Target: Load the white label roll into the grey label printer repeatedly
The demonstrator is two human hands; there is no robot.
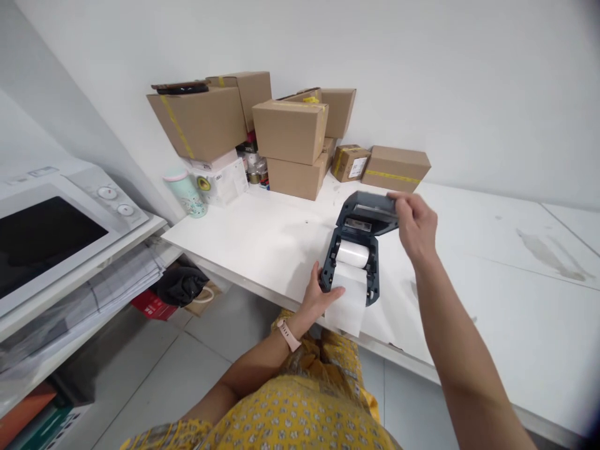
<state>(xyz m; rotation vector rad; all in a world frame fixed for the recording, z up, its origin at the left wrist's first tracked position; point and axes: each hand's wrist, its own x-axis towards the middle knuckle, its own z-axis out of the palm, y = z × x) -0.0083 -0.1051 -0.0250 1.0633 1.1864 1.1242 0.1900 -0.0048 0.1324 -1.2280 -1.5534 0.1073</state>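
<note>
A dark grey label printer (374, 267) stands near the front edge of the white table, its lid (371, 209) raised. Inside it lies a white label roll (352, 254), and a strip of label paper (347, 306) runs from the roll over the printer's front and past the table edge. My left hand (319, 295) holds the printer's front left corner, its thumb lying on the paper strip and its fingers along the side. At the lid's upper right corner, my right hand (416, 224) is closed, with the fingertips partly hidden behind the lid.
Cardboard boxes (290, 134) are stacked at the back against the wall, with smaller boxes (396, 167) to their right. A mint green tumbler (186, 195) stands beside a white box (220, 181) at the left. Further left, a white microwave (89, 200) sits on a shelf of papers.
</note>
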